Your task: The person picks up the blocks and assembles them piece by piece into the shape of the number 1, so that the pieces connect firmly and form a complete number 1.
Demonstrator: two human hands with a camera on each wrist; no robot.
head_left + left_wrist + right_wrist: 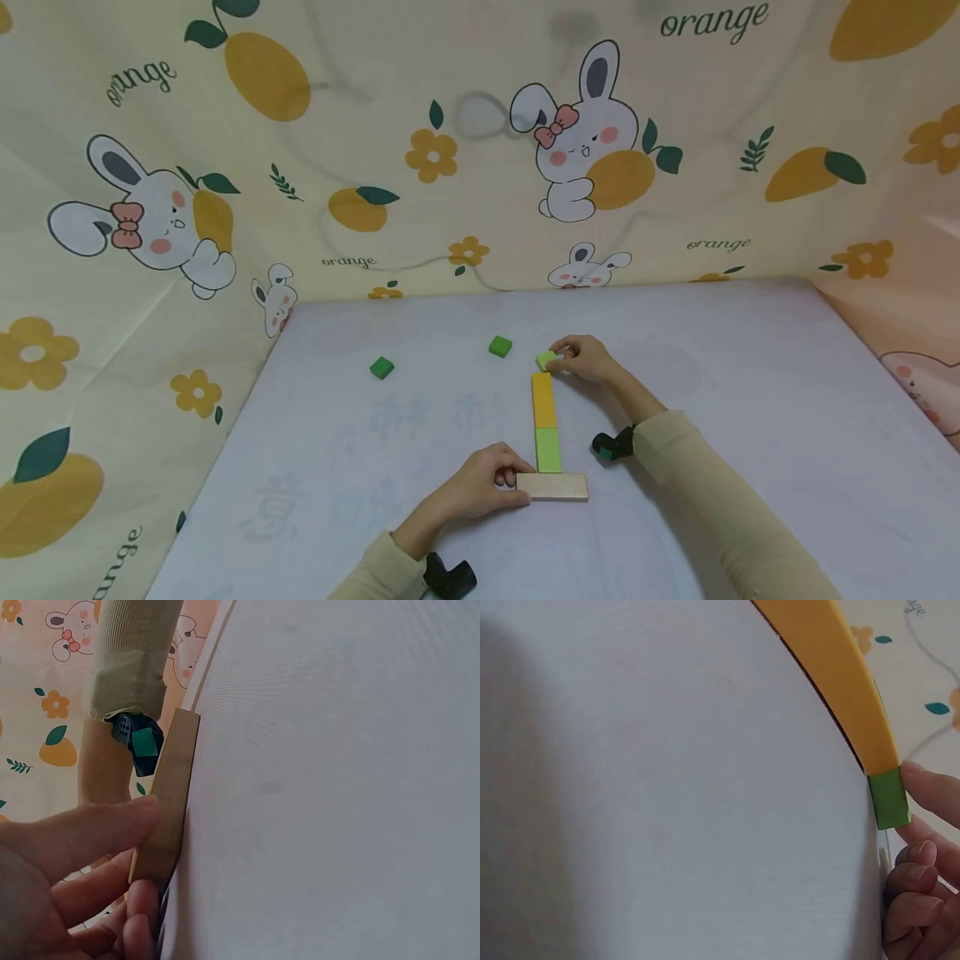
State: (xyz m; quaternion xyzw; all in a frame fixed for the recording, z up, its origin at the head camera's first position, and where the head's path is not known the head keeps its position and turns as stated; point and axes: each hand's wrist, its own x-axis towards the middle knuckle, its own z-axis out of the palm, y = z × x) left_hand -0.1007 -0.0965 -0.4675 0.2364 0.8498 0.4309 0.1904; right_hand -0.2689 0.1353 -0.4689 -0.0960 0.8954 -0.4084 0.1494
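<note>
In the head view, my left hand (480, 485) pinches the left end of a plain wooden block (558, 487), its thumb on the near side. From the middle of that block's far edge a light green block (548, 450) runs away from me, then a yellow block (543, 402) in line with it. Beyond the yellow one sits a small light green cube (545, 360), pinched between thumb and finger of my right hand (588, 358). The right wrist view shows this cube (889, 799) against the yellow block's end (881, 754). The wooden block (169, 799) fills the left wrist view's grip.
Two darker green cubes lie loose on the white table (315, 417): one cube (500, 346) left of the right hand, another cube (382, 367) farther left. A patterned cloth (465, 167) rises behind the table's far edge. Dark devices sit at both wrists.
</note>
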